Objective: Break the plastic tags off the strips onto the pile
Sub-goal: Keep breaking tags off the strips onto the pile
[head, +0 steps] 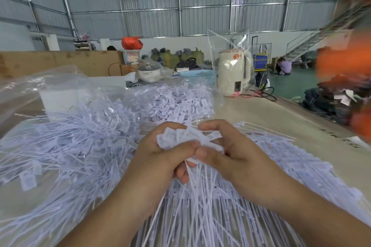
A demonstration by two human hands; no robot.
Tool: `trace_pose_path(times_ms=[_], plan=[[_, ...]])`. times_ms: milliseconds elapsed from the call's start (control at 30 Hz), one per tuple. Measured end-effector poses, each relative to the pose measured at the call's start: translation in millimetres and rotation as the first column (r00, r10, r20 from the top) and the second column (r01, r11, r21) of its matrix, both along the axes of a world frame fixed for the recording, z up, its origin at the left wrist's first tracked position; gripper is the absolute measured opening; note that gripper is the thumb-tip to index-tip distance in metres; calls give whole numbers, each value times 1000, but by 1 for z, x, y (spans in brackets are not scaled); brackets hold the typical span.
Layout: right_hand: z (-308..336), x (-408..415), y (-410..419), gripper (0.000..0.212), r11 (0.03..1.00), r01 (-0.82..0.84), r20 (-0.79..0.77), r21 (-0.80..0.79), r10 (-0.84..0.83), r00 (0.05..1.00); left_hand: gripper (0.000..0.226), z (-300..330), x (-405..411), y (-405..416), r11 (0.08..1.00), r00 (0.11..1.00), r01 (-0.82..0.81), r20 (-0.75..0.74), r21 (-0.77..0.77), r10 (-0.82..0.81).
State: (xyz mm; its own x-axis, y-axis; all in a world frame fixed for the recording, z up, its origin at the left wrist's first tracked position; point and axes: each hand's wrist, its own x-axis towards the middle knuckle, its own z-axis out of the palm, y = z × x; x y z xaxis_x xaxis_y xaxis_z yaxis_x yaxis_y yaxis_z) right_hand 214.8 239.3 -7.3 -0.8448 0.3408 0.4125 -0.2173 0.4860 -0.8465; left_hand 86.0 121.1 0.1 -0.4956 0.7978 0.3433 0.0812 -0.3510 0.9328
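Your left hand (160, 152) and right hand (224, 146) | both gripping white plastic tag strips (186, 138) | stems trail toward you (pile (180, 102) beyond)

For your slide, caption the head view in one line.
Both hands grip a bunch of tags over the pile.

Soft, even daylight fills the hall, bright but cool, with no hard shadows. Faint shade lies under the left hand (160, 154) and the right hand (226, 146); both are fairly sharp. Glare streaks the clear bag (60, 90) up and left of them. Far right, an orange shape (345, 62) is smeared with blur. Wall lines bow toward the edges.
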Motion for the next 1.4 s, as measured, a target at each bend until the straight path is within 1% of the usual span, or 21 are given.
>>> trace_pose_path(times_ms=[133,233,267,333,400,467,567,633,700,767,833,867,933,1067,1133,1200,1267,1300,1333,1400], plan=[[-3,-4,-5,26,991,-61,-8,-119,61,998,11,1,-2,-2,999,998,54,-15,1,-54],[-1,-5,-8,30,967,-159,-35,-200,155,987,8,1,-3,-1,997,996,81,-32,-9,-82],[0,-5,-9,28,955,-196,-47,-221,191,981,7,1,-2,0,998,998,60,-32,-14,-60],[1,-5,-10,26,932,-242,-53,-270,236,970,12,-1,0,4,1000,1000,-13,-3,-29,13],[-1,-7,-9,28,930,-217,-29,-297,218,975,18,-2,3,7,994,994,-97,42,-58,99],[-6,-10,-8,25,931,-183,-23,-317,185,982,22,-4,5,7,984,986,-165,3,-65,166],[-7,-14,-9,21,899,-182,-74,-397,167,983,27,-7,11,7,977,970,-212,-114,39,215],[-7,-13,-8,19,894,-166,-88,-415,142,986,28,-5,16,7,974,965,-215,-139,67,222],[-6,-12,-9,18,900,-170,-87,-402,147,985,26,-4,18,9,981,980,-189,-61,48,192],[-7,-13,-13,26,904,-176,-83,-391,156,984,26,-4,19,10,988,987,-151,55,13,150],[-8,-15,-18,32,916,-156,-90,-370,132,987,30,-4,23,9,998,988,-60,146,31,55],[-9,-15,-20,33,924,-143,-97,-355,116,989,35,-3,25,9,999,984,-21,176,38,14],[-9,-16,-23,35,929,-125,-99,-348,96,990,44,-2,26,9,1000,975,7,221,25,-13],[-10,-17,-21,40,910,-147,-124,-389,106,987,44,-3,25,13,999,954,36,298,27,-42],[-12,-18,-19,38,913,-135,-127,-386,93,988,44,-4,25,16,999,966,37,256,36,-45],[-13,-18,-17,30,908,-112,-124,-404,67,990,40,-5,26,21,1000,983,2,182,0,-2],[-12,-19,-14,27,882,-96,-132,-462,39,990,26,-7,25,26,999,988,-35,153,-19,37],[-12,-19,-12,28,862,-88,-143,-500,19,990,25,-10,24,27,999,991,-37,128,-27,40],[-12,-18,-10,30,840,-83,-155,-536,-1,988,32,-12,25,25,999,993,-18,112,-41,22],[-11,-17,-6,32,807,-88,-176,-584,-20,984,34,-14,27,20,997,997,37,67,-66,-33]])
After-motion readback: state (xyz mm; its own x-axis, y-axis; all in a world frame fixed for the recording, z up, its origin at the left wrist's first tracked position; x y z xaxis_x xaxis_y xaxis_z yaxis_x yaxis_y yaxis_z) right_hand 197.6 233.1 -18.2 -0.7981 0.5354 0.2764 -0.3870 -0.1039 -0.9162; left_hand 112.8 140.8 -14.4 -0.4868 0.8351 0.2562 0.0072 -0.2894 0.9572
